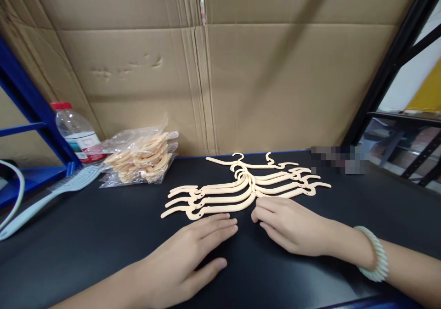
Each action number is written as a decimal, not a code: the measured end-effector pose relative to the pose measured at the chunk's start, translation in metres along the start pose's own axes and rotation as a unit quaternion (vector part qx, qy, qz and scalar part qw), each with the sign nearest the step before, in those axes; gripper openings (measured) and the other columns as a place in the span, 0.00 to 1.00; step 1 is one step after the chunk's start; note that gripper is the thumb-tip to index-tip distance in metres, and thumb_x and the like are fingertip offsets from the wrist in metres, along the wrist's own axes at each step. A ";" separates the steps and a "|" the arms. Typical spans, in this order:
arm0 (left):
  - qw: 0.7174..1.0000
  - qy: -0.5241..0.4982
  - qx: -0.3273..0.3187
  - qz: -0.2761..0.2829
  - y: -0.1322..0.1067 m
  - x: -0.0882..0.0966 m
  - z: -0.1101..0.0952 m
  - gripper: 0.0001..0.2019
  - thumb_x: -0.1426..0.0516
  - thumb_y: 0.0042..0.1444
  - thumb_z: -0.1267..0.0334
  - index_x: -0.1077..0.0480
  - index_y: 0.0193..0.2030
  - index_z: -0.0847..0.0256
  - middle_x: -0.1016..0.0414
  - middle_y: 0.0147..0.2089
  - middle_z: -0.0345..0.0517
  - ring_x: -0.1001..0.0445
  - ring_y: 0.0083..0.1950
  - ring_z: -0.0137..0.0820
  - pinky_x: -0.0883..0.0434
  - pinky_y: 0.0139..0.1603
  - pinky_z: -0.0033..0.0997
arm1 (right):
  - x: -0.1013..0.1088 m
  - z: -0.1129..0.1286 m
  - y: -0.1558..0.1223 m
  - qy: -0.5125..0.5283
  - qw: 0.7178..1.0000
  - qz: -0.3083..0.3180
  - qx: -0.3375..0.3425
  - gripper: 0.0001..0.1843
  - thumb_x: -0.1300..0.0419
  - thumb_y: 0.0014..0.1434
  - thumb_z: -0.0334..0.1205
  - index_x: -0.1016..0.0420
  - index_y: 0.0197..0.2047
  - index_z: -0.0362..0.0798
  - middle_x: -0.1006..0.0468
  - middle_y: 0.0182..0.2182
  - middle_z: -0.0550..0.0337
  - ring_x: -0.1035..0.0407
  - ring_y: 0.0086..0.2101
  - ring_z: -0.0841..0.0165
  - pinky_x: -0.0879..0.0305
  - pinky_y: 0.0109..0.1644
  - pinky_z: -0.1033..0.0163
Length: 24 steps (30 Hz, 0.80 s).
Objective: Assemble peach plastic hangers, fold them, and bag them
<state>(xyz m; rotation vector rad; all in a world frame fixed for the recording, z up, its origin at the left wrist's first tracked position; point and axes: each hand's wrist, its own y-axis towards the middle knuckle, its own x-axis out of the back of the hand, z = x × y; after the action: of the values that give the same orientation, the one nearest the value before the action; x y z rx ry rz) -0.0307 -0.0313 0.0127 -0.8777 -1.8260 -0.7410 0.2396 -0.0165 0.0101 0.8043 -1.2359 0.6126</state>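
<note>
Several peach-coloured plastic clothes hangers (220,199) lie overlapped in a row on the black tabletop, their hooks bunched near the middle. At the back, one hanger (222,161) sits a little apart from the rest. My left hand (193,249) is open, palm down, fingers stretched out just in front of the nearest hanger's left arm, holding nothing. Close to the nearest hanger's middle, my right hand (289,226) has its fingers curled and covers part of the hanger's right arm. Its palm side is hidden, so I cannot tell whether anything is inside. A pale beaded bracelet (374,254) circles the right wrist.
At the back left, a clear plastic bag (138,157) holds more peach hangers. Beside it stand a red-capped bottle (77,134) and a pale blue hairbrush (65,189) lying flat. Cardboard (241,84) closes off the back. Metal shelf posts rise at both sides. A blurred patch is at right.
</note>
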 end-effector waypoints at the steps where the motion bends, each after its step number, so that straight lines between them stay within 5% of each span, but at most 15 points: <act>1: 1.000 -0.006 0.002 -0.001 0.000 0.001 0.000 0.26 0.48 0.62 0.64 0.44 0.67 0.49 0.40 0.67 0.44 0.41 0.67 0.39 0.40 0.66 0.43 | 0.000 0.000 0.000 0.009 1.000 0.003 0.001 0.11 0.53 0.61 0.28 0.33 0.43 0.46 0.30 0.37 0.55 0.35 0.36 0.66 0.36 0.41 0.61; 24: 0.999 0.034 0.020 0.034 0.000 0.003 -0.001 0.23 0.51 0.64 0.60 0.42 0.66 0.54 0.43 0.68 0.44 0.45 0.69 0.37 0.42 0.67 0.42 | -0.004 -0.003 -0.001 0.030 1.000 -0.001 -0.004 0.10 0.53 0.62 0.29 0.34 0.44 0.47 0.31 0.38 0.56 0.37 0.37 0.66 0.38 0.42 0.61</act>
<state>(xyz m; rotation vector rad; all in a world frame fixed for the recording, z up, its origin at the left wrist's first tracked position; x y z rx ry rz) -0.0307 -0.0315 0.0160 -0.8743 -1.7368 -0.6800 0.2414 -0.0147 0.0057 0.7763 -1.1822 0.6256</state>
